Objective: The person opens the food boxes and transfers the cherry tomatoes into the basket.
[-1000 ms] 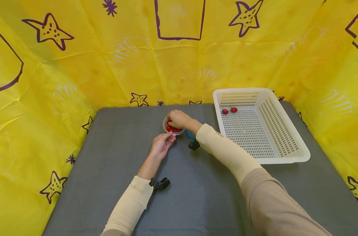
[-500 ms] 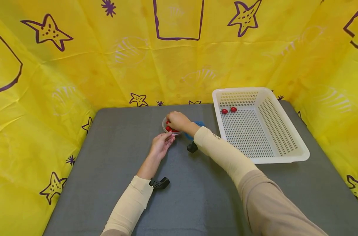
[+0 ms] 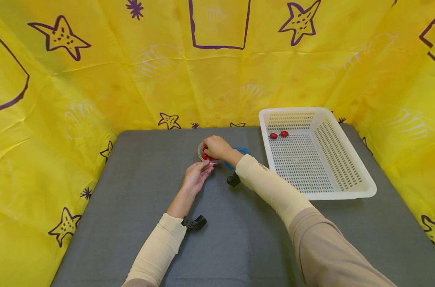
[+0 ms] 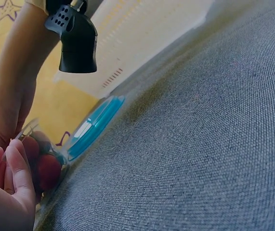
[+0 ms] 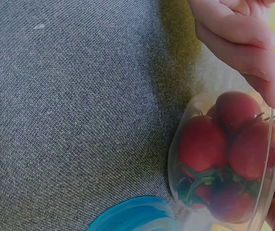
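Observation:
My left hand [image 3: 194, 178] pinches the near rim of a clear plastic tub [image 5: 173, 171] between thumb and fingers. Several small red tomatoes [image 5: 202, 143] with green stalks fill the tub. From above, my right hand [image 3: 216, 146] reaches into its opening, fingers bent down among the tomatoes; I cannot tell whether they hold one. A blue lid [image 4: 96, 127] lies on the cloth beside the tub, partly covered by the right wrist in the head view. In the left wrist view, the right hand's fingertips are hidden behind the left hand and tub.
A white perforated basket [image 3: 357, 167] stands to the right, with two red tomatoes [image 3: 284, 134] at its far left corner. Grey cloth [image 3: 145, 179] covers the table. A yellow patterned curtain [image 3: 217, 87] hangs round the back and sides.
The right wrist has shifted slightly left, and more of the blue lid shows beside it. The left hand keeps its hold on the tub.

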{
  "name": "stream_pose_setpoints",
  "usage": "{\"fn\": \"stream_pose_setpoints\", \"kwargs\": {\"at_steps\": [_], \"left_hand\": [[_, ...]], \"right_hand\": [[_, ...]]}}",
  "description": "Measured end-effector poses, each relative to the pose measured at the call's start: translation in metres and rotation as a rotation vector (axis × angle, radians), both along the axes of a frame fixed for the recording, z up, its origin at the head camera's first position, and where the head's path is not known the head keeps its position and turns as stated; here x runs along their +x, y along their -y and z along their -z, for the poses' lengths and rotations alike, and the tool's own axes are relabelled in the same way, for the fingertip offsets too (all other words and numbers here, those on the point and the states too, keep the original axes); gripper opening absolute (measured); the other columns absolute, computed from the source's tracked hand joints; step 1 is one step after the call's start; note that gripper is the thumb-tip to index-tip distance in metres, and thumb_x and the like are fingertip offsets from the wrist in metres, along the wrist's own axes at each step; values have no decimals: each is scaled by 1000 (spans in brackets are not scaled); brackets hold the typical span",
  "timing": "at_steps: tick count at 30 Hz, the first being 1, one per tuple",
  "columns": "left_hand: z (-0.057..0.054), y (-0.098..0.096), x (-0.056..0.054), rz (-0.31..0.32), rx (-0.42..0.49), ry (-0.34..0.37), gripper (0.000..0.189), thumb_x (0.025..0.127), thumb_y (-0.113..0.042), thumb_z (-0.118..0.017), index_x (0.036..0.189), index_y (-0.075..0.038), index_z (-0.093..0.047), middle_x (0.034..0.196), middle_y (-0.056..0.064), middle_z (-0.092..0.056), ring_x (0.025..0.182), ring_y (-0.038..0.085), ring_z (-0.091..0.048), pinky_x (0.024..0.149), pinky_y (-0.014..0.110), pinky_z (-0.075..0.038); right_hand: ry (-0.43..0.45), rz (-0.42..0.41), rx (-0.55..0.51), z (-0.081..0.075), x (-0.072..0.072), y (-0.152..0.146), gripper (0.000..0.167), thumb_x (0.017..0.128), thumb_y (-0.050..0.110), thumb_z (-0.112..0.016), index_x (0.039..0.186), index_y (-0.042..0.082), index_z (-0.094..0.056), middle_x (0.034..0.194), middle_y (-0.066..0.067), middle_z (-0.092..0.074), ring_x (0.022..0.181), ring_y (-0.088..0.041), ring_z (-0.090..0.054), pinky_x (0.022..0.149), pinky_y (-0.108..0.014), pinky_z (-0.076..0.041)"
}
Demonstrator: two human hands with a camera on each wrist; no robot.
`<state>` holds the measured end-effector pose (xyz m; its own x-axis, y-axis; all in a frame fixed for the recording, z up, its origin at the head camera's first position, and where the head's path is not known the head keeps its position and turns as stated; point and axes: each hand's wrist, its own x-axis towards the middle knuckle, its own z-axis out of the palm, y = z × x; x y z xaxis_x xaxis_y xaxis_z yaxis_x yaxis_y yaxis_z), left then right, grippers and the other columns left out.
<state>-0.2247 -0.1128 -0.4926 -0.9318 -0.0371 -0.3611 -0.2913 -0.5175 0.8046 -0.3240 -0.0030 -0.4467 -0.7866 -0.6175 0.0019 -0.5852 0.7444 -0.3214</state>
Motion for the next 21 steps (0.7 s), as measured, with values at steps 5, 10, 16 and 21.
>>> {"fn": "stream_pose_setpoints", "kwargs": {"at_steps": [5, 10, 16, 21], "left_hand": [[-1, 1, 3, 9, 7, -41, 11, 93, -13, -65, 85, -6, -62, 74, -1, -71, 67, 6, -66, 66, 17, -53], [-3, 2, 1, 9, 4, 52, 12, 97, -12, -59, 85, -7, -61, 73, -1, -71, 66, 8, -66, 66, 17, -53], [-3, 1, -1, 4, 18, 50, 16, 97, -9, -57, 83, -8, -63, 71, 0, -72, 63, 8, -66, 64, 16, -53], [-3, 0, -2, 6, 6, 42, 16, 98, -9, -57, 83, -8, -63, 70, -1, -71, 63, 7, -66, 64, 16, -54]], "right_hand": [[8, -5, -14, 0, 0, -1, 24, 94, 19, -64, 109, 1, -69, 102, -12, -71, 88, -25, -64, 85, -34, -55], [19, -10, -21, -3, -2, -4, 25, 94, 21, -65, 110, 3, -69, 104, -11, -71, 90, -23, -64, 84, -32, -55], [51, -8, -42, -15, -5, -10, 27, 93, 22, -66, 113, 4, -69, 109, -11, -71, 94, -23, -66, 86, -32, -55], [44, -6, -28, -25, -7, -16, 27, 93, 21, -66, 113, 3, -69, 111, -11, -71, 98, -24, -67, 89, -34, -55]]}}
